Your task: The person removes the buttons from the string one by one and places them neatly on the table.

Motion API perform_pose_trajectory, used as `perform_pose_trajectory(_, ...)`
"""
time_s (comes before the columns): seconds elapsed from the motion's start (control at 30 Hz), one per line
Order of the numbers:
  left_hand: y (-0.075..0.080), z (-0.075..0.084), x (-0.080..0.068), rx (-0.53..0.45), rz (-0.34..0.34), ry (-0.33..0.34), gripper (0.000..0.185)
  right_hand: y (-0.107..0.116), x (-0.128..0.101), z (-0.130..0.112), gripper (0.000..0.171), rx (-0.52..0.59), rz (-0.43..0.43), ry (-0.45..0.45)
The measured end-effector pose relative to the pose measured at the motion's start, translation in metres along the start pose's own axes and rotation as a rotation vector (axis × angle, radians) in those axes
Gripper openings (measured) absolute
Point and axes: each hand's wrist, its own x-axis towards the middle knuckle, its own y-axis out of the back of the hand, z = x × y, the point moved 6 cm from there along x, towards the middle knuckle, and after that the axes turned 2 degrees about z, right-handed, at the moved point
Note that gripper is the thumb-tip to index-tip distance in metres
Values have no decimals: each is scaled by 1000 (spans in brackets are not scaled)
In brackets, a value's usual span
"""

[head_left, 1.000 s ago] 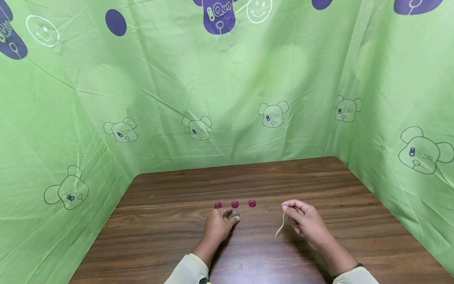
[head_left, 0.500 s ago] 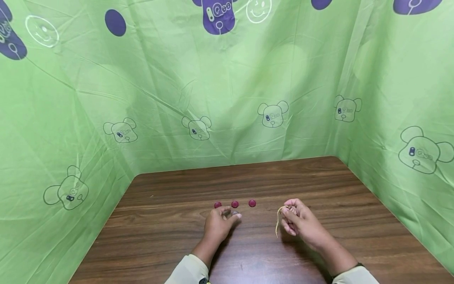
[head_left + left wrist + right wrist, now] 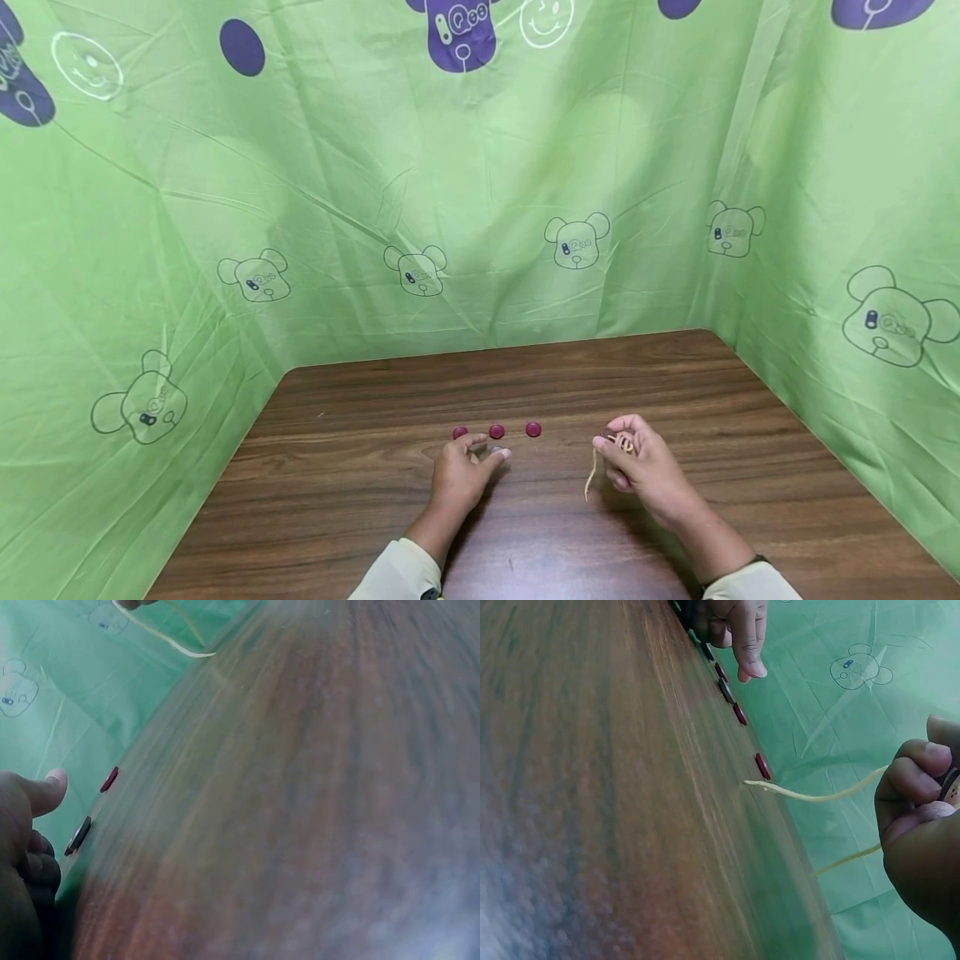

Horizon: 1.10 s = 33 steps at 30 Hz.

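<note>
My left hand [image 3: 491,455] rests on the wooden table [image 3: 375,500], thumb straight and the other fingers loosely curled. Its fingertips lie beside a grey button [image 3: 496,450], also seen as the dark grey button [image 3: 78,835] lying flat and apart from the thumb [image 3: 46,787]. Just beyond it, three dark red buttons [image 3: 497,431] lie in a row. My right hand [image 3: 611,439] pinches a pale string [image 3: 591,482] together with a small brown button [image 3: 622,442]. The string [image 3: 817,797] hangs free over the table from those fingers [image 3: 904,784].
Green printed cloth [image 3: 480,208] walls in the table at the back and on both sides. The table's left edge [image 3: 225,475] and right edge [image 3: 825,450] meet the cloth. Bare wood [image 3: 540,533] lies between my forearms.
My right hand has curled its fingers tighter and gathered the string's upper end; a brown button now shows at its fingertips. The left hand has barely moved.
</note>
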Motion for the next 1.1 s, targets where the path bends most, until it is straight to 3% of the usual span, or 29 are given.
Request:
perform_pose_trajectory(0.27, 0, 3, -1, -35, 24, -21, 49, 5, 0, -1, 21, -30, -2, 31)
perform_pose_trajectory(0.53, -2, 17, -9, -108, 35, -92, 44, 2, -2, -4, 51, -17, -84, 29)
perform_pose_trajectory(0.73, -7, 28, -17, -180, 28, -159, 39, 1, -1, -4, 30, 46, -96, 48)
perform_pose_trajectory(0.87, -11, 36, -23, -216, 29, -221, 34, 1, -1, -4, 23, 17, -75, 68)
perform_pose_trajectory(0.97, -16, 42, -27, -248, -8, -231, 33, 2, -1, -4, 26, -28, -65, 76)
perform_pose_trajectory(1.1, -24, 50, -33, -305, -108, -194, 34, 3, -1, -4, 37, -60, -51, 88)
